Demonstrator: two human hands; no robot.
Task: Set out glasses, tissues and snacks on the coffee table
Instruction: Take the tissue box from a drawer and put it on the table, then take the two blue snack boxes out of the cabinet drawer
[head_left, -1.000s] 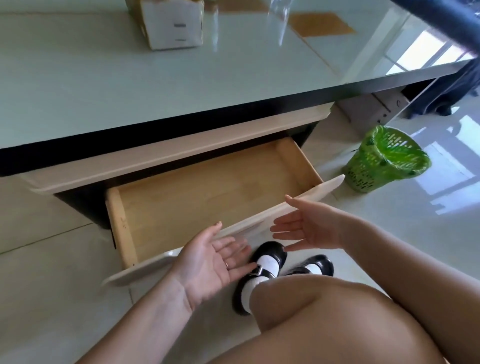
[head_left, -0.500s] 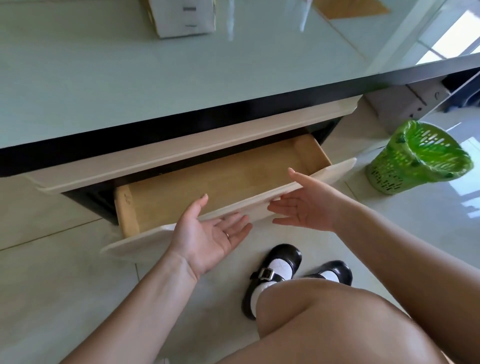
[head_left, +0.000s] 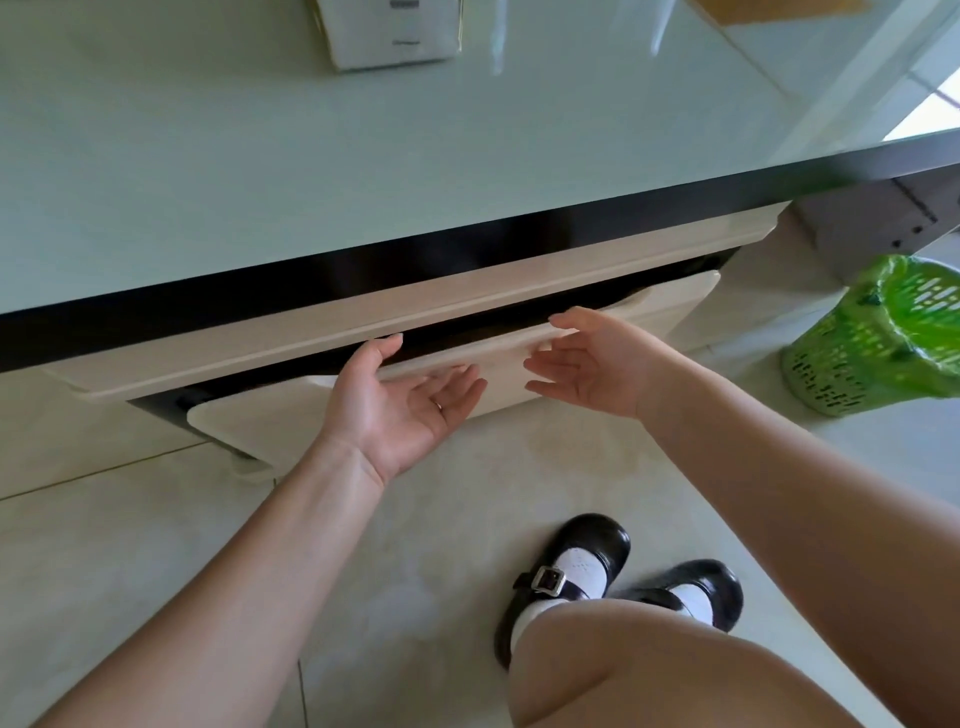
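A white tissue pack (head_left: 392, 31) stands on the pale green glass top of the coffee table (head_left: 208, 171), at the top edge of view. To its right the foot of a clear glass (head_left: 496, 47) shows only faintly. Below the tabletop, the cream drawer front (head_left: 644, 306) is almost flush with the table, with a narrow dark gap above it. My left hand (head_left: 402, 402) and my right hand (head_left: 592, 364) are both palm up with fingers spread against the drawer front, holding nothing.
A green plastic basket (head_left: 883, 338) stands on the tiled floor at the right. A cardboard box (head_left: 872, 218) sits under the table's right end. My knee and black shoes (head_left: 571, 571) are just below my hands.
The drawer, wide open and empty a second ago, has slid in until nearly shut, with both hands moving forward along with its front. The view has shifted closer to the table.
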